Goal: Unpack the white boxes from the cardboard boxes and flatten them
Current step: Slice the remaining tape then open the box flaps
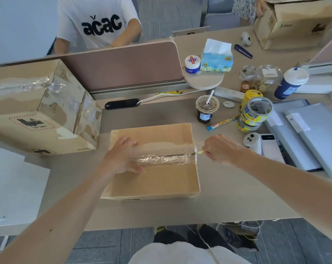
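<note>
Three cardboard boxes are showing. The middle box (153, 180) is lying flat on the table (228, 197), taped shut along its seam with one clear strip (161, 159). The left grip (121, 157) is pressing flat on the lid at the strip's left end, fingers straight, holding nothing. The right grip (220, 149) is pinching a thin yellow tool (199, 152) at the box's right edge. A second box (37, 111) is standing near the left corner and a third (294, 25) far right. One cup (206, 109) is sitting near the far right corner. Bare table is lying along the near edge.
</note>
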